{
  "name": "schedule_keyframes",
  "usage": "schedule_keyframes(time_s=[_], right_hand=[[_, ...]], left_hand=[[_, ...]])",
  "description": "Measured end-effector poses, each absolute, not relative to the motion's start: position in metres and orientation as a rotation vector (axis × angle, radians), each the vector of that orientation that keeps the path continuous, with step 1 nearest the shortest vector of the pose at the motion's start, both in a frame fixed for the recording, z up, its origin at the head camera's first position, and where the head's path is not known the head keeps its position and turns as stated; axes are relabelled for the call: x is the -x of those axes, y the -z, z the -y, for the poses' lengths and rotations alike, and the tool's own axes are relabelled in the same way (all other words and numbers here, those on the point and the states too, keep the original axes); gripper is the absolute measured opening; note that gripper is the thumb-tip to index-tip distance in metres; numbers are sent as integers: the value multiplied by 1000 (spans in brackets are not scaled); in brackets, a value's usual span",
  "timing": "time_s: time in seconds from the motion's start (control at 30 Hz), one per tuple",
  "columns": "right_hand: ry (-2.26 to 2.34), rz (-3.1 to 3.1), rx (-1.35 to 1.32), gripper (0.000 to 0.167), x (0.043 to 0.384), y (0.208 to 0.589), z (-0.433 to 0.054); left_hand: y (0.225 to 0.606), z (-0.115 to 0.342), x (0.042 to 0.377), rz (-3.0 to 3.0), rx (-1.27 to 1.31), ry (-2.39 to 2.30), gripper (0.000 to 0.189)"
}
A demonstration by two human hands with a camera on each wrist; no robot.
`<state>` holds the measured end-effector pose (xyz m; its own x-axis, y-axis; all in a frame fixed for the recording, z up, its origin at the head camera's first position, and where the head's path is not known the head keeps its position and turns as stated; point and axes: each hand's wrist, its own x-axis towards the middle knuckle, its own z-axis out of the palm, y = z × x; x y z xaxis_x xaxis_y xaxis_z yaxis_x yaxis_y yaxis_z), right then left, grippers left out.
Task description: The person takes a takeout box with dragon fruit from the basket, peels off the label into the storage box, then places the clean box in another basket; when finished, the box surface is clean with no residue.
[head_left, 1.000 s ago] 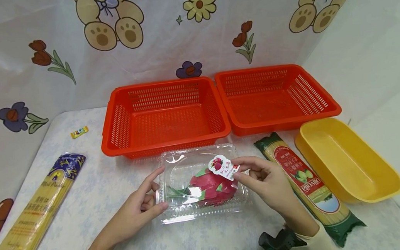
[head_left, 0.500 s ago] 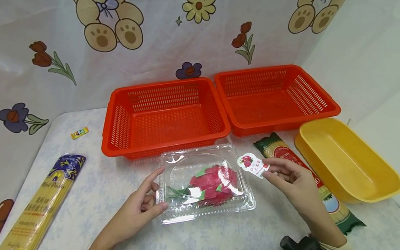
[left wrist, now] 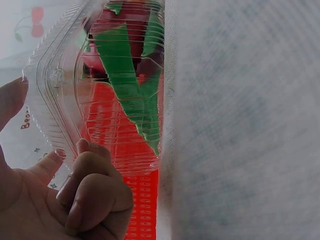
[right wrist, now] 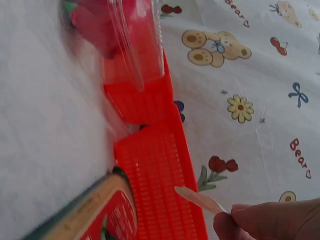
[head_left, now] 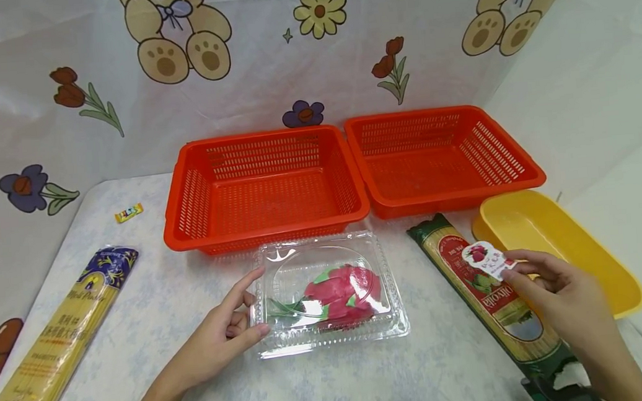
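A clear plastic clamshell box [head_left: 393, 319] rests on the table in front of the baskets, with a red and green toy dragon fruit [head_left: 341, 298] inside. My left hand [head_left: 219, 344] holds the box's left edge by thumb and index finger; its other fingers are curled, as the left wrist view also shows. Between thumb and fingers my right hand [head_left: 569, 307] pinches a white sticker label [head_left: 487, 260] with a fruit picture. That hand is apart from the box, above a bag of spaghetti [head_left: 520, 329] with a red label, and hides part of it.
Two red baskets [head_left: 267, 235] [head_left: 455, 200] stand side by side at the back. A yellow tub [head_left: 569, 233] is on the right, beyond the right hand. At the left lie a second spaghetti pack [head_left: 57, 343] and a small yellow wrapped candy [head_left: 128, 212].
My right hand has pulled the sticker label off the box lid and carried it to the right, over the spaghetti bag. The left hand and the box have stayed in place.
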<state>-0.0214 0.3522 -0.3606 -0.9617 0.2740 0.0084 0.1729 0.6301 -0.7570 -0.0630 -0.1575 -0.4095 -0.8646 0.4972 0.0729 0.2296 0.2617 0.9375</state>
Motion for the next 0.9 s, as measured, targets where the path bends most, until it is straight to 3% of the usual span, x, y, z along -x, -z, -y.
schedule_keyframes(time_s=[0.17, 0.43, 0.9], right_hand=[[-1178, 2678, 477, 37, 30, 356, -387], [-899, 2797, 607, 54, 45, 365, -433], [-788, 3028, 288, 41, 55, 392, -451]], left_hand=[[410, 158, 63, -2292, -668, -1634, 81], [411, 158, 64, -2301, -668, -1627, 81], [411, 157, 64, -2300, -630, -1615, 82]])
